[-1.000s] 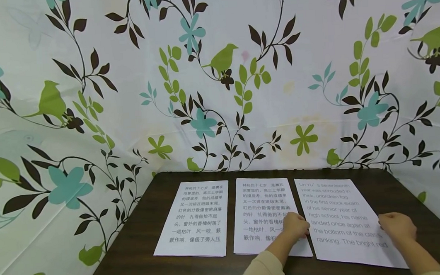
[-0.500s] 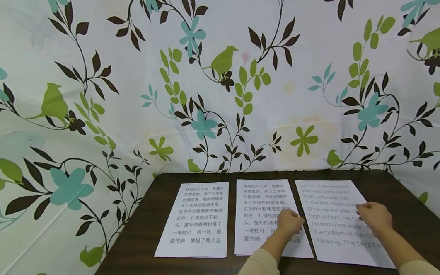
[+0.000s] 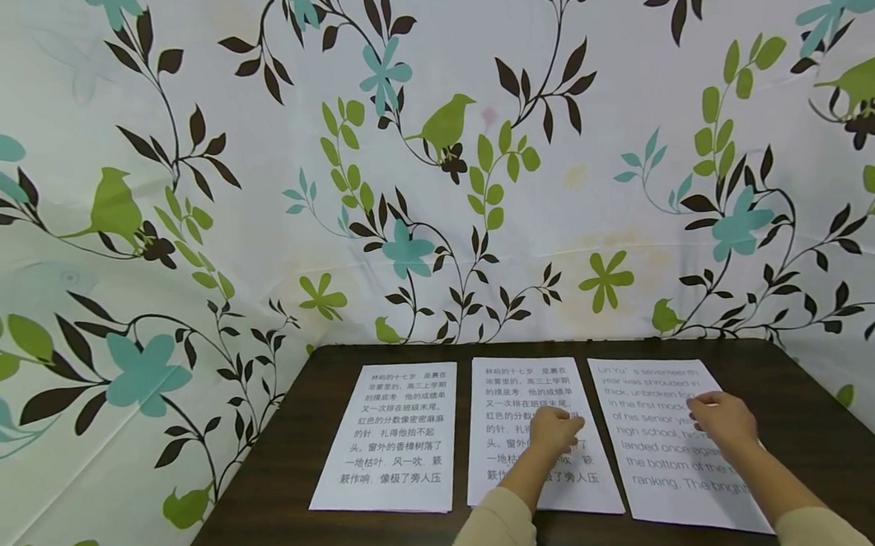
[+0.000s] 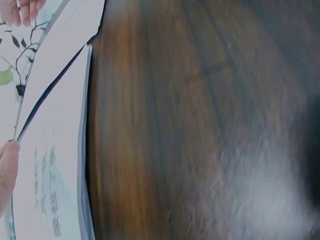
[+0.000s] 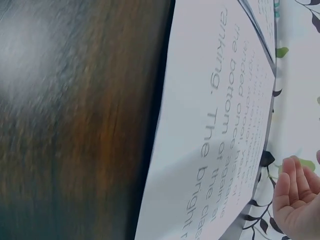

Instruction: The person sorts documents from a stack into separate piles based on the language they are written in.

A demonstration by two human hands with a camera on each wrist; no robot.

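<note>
English page (image 3: 662, 451) is on the right side of the table (image 3: 257, 513), lying flat, big gray print, "ranking. The bright" near the bottom. Right hand (image 3: 729, 427) is up over its right side, fingers loosely bent, nothing in them as far as the right wrist cam shows. Just left of that page there's the middle stack (image 3: 525, 388), Chinese print, edges of several sheets showing. Left hand (image 3: 553, 432) is over that one, fingers bent too and looks empty; can't tell if it's brushing the paper. Left stack (image 3: 398, 440) sits farther over, also Chinese text. Cream sleeves (image 3: 496, 534), dark wood tabletop, flowery backdrop (image 3: 612, 206) with green birds behind it all.
</note>
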